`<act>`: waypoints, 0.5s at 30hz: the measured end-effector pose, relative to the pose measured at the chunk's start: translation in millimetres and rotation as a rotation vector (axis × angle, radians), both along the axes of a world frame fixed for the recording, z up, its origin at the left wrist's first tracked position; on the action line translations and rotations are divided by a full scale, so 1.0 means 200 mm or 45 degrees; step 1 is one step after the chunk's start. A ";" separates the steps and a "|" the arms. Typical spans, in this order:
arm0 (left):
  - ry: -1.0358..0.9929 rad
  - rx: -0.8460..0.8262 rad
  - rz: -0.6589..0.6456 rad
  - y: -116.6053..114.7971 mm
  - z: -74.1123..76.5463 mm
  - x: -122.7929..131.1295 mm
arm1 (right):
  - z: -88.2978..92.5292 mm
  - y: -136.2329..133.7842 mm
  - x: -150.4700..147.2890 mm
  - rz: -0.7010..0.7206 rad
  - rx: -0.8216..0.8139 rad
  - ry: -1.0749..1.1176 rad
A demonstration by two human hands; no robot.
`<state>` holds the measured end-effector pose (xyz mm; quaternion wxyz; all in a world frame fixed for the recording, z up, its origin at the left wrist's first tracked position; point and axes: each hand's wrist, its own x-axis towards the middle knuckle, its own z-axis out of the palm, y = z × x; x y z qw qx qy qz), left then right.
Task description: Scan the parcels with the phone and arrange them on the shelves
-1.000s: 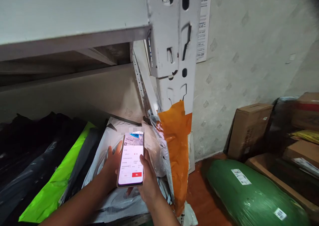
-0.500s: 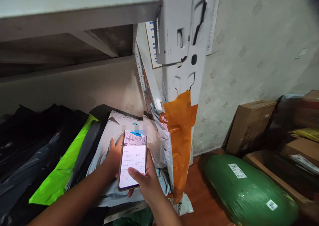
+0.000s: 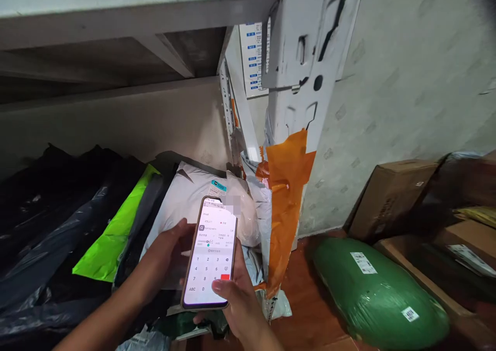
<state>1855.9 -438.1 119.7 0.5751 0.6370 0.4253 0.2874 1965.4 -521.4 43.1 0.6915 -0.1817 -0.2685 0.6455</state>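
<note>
A smartphone (image 3: 211, 242), its screen showing a form above a number keypad, is gripped in my right hand (image 3: 238, 284). The thumb of that hand lies over the lower right of the lit screen, by a red key. My left hand (image 3: 172, 245) is at the phone's left edge, above the pale parcels; its fingers are partly hidden behind the phone, so their hold is unclear. Behind the phone lies a white plastic mailer bag (image 3: 184, 191) with a blue-topped label (image 3: 219, 186). A translucent wrapped parcel (image 3: 246, 214) rests against its right side.
Black bags (image 3: 73, 201) and a neon green bag (image 3: 112, 232) fill the shelf's left. A white metal post (image 3: 298, 93) with an orange bag (image 3: 287, 201) on it stands right of my hands. On the floor are a green wrapped bundle (image 3: 380, 294) and a cardboard box (image 3: 391, 198).
The phone screen has switched from a label picture above a form to a form with a number keypad. The phone has come slightly lower and nearer, and the view has shifted a little.
</note>
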 end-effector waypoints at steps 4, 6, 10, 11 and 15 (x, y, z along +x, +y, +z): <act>-0.014 -0.008 0.051 -0.13 -0.04 -0.04 | -0.01 -0.05 -0.03 -0.045 -0.062 -0.025; -0.034 0.006 0.070 -0.16 -0.05 -0.03 | -0.02 -0.07 -0.04 -0.052 -0.076 -0.039; -0.082 0.061 0.060 -0.18 -0.07 -0.03 | -0.05 -0.10 -0.06 -0.067 -0.073 -0.078; -0.080 0.072 0.056 -0.19 -0.07 -0.03 | -0.06 -0.10 -0.06 -0.070 -0.070 -0.084; -0.055 0.116 0.079 -0.22 -0.10 -0.04 | -0.10 -0.13 -0.08 -0.083 -0.049 -0.103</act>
